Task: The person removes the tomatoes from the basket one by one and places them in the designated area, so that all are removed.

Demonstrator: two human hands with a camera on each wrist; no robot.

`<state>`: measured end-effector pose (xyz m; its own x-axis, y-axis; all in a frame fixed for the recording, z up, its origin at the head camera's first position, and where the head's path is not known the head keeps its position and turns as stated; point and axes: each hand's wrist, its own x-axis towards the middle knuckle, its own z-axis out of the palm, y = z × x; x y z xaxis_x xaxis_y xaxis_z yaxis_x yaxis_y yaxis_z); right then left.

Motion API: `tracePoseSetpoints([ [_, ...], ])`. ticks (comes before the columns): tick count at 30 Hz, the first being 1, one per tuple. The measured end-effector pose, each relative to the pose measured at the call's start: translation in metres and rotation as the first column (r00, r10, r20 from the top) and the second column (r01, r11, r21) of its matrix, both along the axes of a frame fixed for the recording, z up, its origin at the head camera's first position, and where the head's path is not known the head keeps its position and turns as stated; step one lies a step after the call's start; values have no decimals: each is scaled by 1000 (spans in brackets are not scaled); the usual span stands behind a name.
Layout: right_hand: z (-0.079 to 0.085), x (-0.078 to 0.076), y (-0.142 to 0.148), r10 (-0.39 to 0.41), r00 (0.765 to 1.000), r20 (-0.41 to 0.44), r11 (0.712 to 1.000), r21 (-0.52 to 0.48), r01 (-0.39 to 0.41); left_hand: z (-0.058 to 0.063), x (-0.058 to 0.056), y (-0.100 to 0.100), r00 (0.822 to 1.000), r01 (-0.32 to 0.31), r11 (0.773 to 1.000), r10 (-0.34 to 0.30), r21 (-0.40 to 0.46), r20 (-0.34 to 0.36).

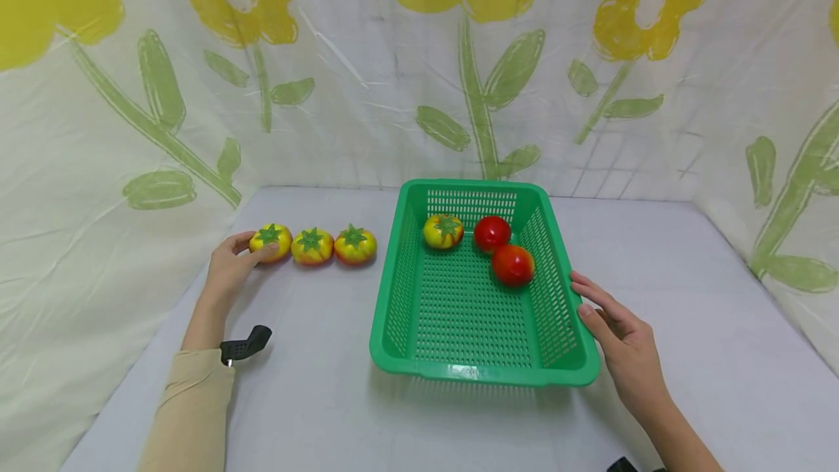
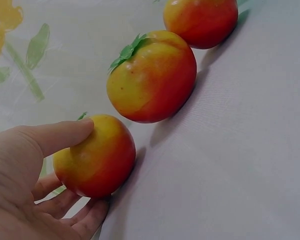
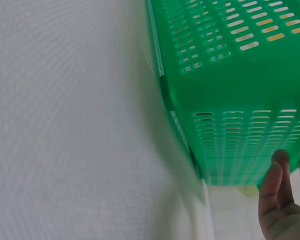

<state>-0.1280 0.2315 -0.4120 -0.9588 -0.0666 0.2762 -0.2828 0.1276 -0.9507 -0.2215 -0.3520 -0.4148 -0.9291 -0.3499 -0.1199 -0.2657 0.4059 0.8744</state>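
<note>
Near the left edge of the desk (image 1: 308, 363), the left hand (image 1: 229, 266) grips the end fruit (image 1: 279, 237), while the right hand (image 1: 625, 344) rests loose-fingered against the basket (image 1: 560, 253).

on a table (image 1: 314, 384) before a hanging cloth (image 1: 367, 115), with a basket (image 1: 475, 371) near the middle and, left of it, a side-to-side row of three fruits (image 1: 312, 248), with the left hand (image 1: 231, 264) around the leftmost fruit (image 1: 278, 237). inside the basket, with a first fruit (image 1: 443, 233) at the far left, a second fruit (image 1: 491, 232) at the far right and a third fruit (image 1: 513, 266) just before that one, close to the right wall. right of the basket, with the right hand (image 1: 625, 344) at its right rim.
</note>
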Motion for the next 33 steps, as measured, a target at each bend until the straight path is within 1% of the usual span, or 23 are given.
tracePoseSetpoints([
  [18, 0, 1, 0, -9, 1000, -3, 1000, 21, 9, -2, -1, 0, 1000, 3, 1000, -3, 12, -8],
  [25, 0, 0, 0, -4, 1000, -1, 1000, 7, 4, -1, 0, -2, 1000, -4, 1000, 5, 25, -8],
  [33, 0, 0, 0, -4, 1000, 1, 1000, 9, 4, -1, 0, -2, 1000, -1, 1000, 1, 15, -7],
])
